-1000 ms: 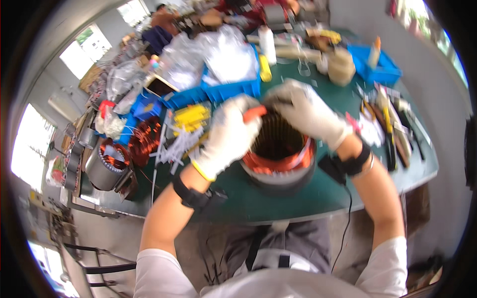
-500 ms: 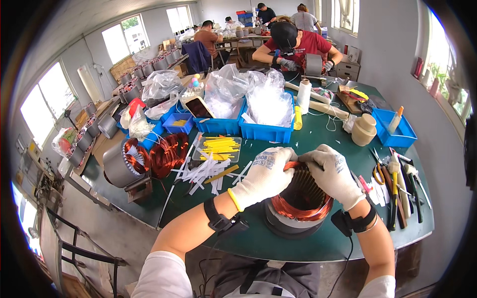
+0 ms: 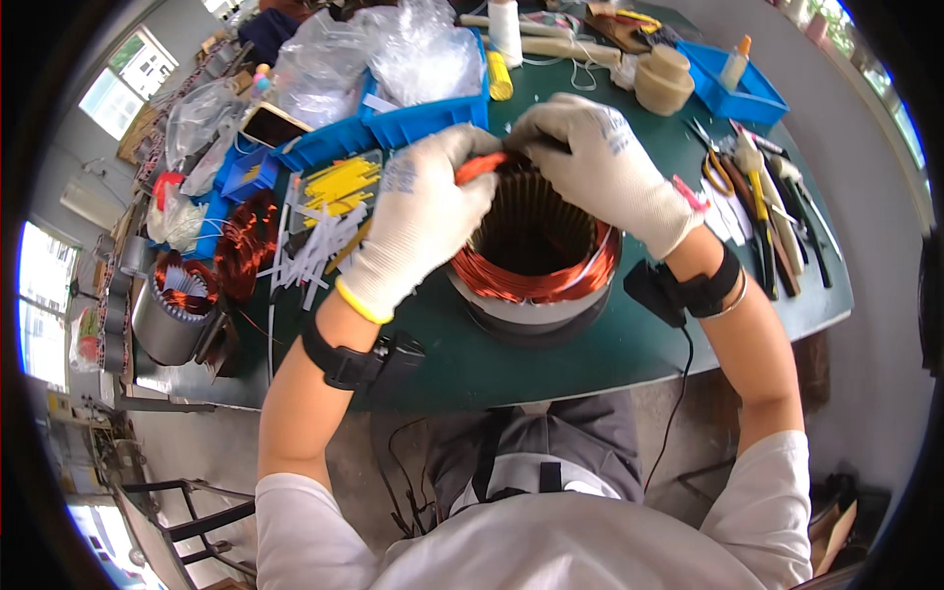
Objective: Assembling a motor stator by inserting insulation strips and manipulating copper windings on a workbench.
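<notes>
A motor stator (image 3: pixel 531 313) stands upright on the table in front of me, its round bore facing up. Red-brown copper windings (image 3: pixel 536 285) ring its upper rim, and pale slot liners line the inside. My left hand (image 3: pixel 428 202), in a white knit glove, pinches an orange-red bundle of copper wire (image 3: pixel 479 168) at the far left of the rim. Closed at the far side of the rim is my gloved right hand (image 3: pixel 600 162), its curled fingers at the other end of that bundle. Its fingertips are partly hidden by the glove and shadow.
Left of the stator lie white paper strips (image 3: pixel 320 251), yellow sticks (image 3: pixel 339 185), loose copper coils (image 3: pixel 246 241) and another stator (image 3: pixel 172 320). Blue bins (image 3: pixel 423 120) with plastic bags stand behind. To the right are scissors (image 3: pixel 716 167), a yellow-handled tool (image 3: pixel 759 202) and a blue tray (image 3: pixel 737 98).
The view has tilted down, so the table and stator appear higher and the co-workers have left the picture. Both hands stay at the stator's far rim, with the left hand turned more upright.
</notes>
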Demonstrator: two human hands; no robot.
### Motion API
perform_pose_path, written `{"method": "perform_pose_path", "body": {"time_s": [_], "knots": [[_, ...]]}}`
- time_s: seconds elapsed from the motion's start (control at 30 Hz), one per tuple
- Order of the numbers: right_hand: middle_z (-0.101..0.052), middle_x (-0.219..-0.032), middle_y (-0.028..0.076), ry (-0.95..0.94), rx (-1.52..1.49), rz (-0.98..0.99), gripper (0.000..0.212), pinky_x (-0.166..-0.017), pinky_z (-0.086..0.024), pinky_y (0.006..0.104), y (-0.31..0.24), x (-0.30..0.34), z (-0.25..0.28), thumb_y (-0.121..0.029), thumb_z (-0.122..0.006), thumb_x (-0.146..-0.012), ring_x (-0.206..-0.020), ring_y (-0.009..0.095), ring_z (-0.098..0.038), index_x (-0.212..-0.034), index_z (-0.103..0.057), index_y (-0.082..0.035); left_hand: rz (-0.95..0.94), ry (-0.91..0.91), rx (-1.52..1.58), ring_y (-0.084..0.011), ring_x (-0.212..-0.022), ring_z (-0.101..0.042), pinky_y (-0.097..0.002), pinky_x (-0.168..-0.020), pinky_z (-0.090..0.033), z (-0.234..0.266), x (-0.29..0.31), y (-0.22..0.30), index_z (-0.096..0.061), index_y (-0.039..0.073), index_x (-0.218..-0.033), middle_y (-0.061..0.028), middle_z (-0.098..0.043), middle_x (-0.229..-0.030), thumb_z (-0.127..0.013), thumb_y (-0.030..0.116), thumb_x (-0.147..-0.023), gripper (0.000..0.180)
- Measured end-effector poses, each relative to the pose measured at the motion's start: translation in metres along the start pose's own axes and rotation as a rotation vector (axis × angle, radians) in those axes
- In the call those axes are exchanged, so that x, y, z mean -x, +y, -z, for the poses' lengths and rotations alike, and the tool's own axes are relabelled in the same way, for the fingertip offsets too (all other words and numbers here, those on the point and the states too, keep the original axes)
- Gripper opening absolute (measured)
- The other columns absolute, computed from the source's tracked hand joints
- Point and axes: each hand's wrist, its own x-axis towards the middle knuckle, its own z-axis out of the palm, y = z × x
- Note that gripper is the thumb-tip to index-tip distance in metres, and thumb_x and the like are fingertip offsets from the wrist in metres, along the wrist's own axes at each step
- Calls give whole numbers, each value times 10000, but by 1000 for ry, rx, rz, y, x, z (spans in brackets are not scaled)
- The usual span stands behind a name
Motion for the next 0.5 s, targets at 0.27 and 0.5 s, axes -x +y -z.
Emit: {"method": "perform_pose_path", "body": {"time_s": [0.27,0.5], "knots": [[-723,-947,170,-212,-12,-234,188,-844,-539,348,-9,-11,10,-48,-599,-866,-876,276,-703,-1012,-703,11,28,-160,-38,-313,-833,-693,-355,-774,-535,12,-11,2,-682,5,-1005,-167,-710,-893,-688,77,-822,197],[-699,-1065,48,24,-369,-445,335,-883,-514,266,16,50,76,-233,-550,-995,-974,111,-636,-1220,-667,-14,-464,101,-695,-279,-807,-623,-419,-735,-465,-9,24,65,-638,63,-959,-96,-659,-890,-735,288,-820,282]]}}
